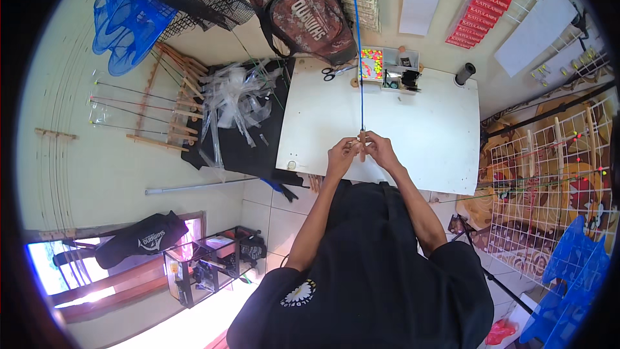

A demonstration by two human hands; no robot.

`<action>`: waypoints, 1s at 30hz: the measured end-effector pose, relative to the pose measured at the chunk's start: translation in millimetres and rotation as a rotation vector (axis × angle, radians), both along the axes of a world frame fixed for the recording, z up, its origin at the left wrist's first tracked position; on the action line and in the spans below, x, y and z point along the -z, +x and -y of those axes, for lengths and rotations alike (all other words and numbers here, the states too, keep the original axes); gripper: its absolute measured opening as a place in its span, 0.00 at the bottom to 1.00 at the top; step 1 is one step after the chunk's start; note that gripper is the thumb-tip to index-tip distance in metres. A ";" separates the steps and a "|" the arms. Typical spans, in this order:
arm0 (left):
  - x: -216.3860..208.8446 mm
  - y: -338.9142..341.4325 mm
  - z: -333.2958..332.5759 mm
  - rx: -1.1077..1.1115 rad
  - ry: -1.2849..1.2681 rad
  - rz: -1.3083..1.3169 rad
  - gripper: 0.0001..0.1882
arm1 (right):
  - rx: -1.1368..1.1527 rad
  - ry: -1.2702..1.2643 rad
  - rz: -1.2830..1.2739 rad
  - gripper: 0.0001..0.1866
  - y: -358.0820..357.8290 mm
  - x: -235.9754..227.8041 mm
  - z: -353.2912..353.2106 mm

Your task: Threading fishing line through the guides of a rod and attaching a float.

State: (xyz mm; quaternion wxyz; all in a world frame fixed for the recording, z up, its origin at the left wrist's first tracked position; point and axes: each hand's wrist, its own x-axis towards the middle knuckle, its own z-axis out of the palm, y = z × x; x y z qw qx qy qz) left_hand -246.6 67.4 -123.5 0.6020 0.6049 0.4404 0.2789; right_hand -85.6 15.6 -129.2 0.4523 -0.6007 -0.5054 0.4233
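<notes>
A slim blue fishing rod [359, 39] runs from the top of the view down over the white table, its short brown handle [363, 154] pointing toward my body. My right hand [380, 148] is closed on the upper part of the handle, thumb and fingers pressed against it. Just left of it, my left hand [343, 154] is pinched shut with its fingertips against the handle's side. Whatever small thing those left fingertips may hold is too small to make out. Both hands are above the table's near edge.
On the white table [316, 116] stand a divided tray [391, 57] with bright beads, scissors [337, 72] and a black spool [464, 74]. Clear plastic wrappings [239, 100] lie on a black surface at left. A white wire grid [536, 194] stands at right.
</notes>
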 end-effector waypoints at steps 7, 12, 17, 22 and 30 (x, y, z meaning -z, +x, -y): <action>-12.5 -12.4 9.8 0.043 0.164 -0.078 0.18 | 0.065 0.041 -0.018 0.15 -15.8 -1.7 16.9; -14.6 -40.6 15.1 0.174 0.127 -0.131 0.21 | 0.077 0.004 -0.002 0.10 -43.4 -23.5 37.9; -45.6 -44.5 19.1 0.259 0.229 -0.134 0.29 | 0.140 0.088 0.002 0.15 -72.9 -17.7 55.1; -93.6 -36.8 14.3 0.221 0.333 0.090 0.22 | 0.134 0.084 -0.058 0.13 -107.0 0.1 72.3; -122.8 -44.6 40.2 0.303 0.247 0.107 0.14 | 0.180 0.165 -0.153 0.07 -136.6 4.1 112.6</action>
